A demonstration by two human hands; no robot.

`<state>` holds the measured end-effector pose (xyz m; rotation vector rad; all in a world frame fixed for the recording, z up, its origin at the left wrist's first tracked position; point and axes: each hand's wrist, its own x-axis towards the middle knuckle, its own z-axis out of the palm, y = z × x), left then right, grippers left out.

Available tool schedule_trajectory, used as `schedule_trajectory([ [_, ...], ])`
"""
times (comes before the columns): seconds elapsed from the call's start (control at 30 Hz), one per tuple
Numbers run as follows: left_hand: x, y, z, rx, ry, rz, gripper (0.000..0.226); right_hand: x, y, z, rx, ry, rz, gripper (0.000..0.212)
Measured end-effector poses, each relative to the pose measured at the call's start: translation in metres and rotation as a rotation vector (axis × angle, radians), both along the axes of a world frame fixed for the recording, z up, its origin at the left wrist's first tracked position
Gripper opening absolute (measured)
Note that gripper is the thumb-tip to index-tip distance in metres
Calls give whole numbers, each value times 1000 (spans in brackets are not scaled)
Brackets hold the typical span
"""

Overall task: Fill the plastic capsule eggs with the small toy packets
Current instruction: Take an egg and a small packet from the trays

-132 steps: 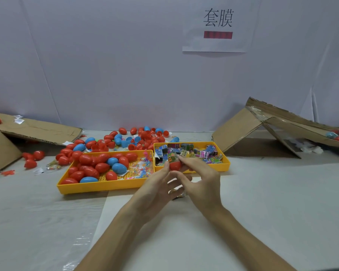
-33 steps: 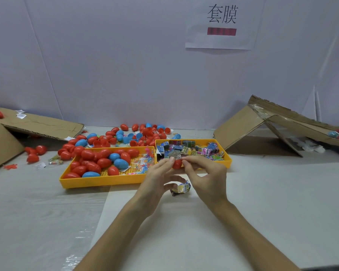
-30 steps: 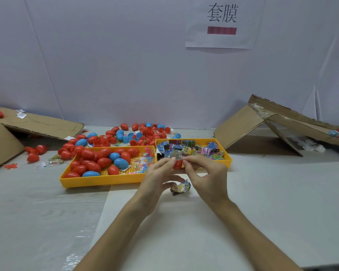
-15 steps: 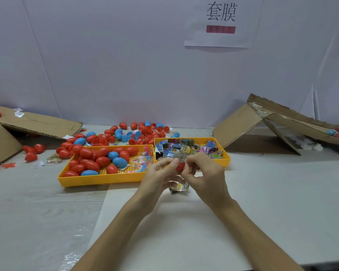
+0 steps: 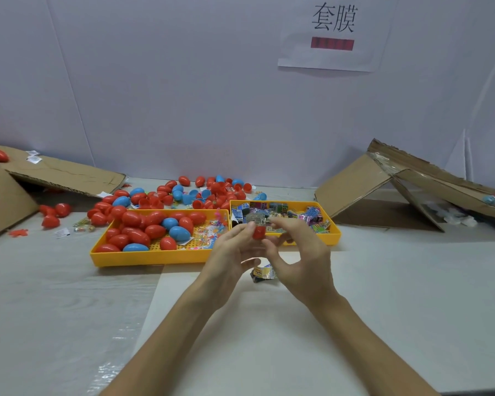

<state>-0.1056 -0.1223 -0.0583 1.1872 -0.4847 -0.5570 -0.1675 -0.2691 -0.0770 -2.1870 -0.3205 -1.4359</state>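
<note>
Holding red egg half (image 5: 259, 232) in left hand (image 5: 229, 252) fingertips, open end up, off the table (image 5: 383, 295), just in front of packet tray (image 5: 333, 234). Pinching toy packet (image 5: 256, 220) at its mouth with right hand (image 5: 303, 258), thumb and index curled on it; some blur there. Seeing spare packet (image 5: 264, 273) on the table directly under both hands. Seeing egg tray (image 5: 149, 257) side by side with packet tray, to its left, loose eggs (image 5: 183, 192) scattered behind.

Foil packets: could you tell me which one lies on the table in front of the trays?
The yellow-and-blue packet between the left hand and right hand; the others are in the right yellow tray or held at the red egg.
</note>
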Motion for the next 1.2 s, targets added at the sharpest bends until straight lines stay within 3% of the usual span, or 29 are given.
schedule_trajectory([
  [0.13,-1,-1,-2,36,-18,-11,49,1,0,0,-114,8,0,40],
  [0.3,0,-3,-1,25,41,-35,43,2,-1,-1,-96,-20,4,33],
  [0.93,-4,-8,-6,-20,-4,-15,46,2,-1,-6,-102,-140,-69,24],
  [1.2,-3,-8,-8,-31,30,-115,39,1,0,-4,-6,-92,-81,29],
])
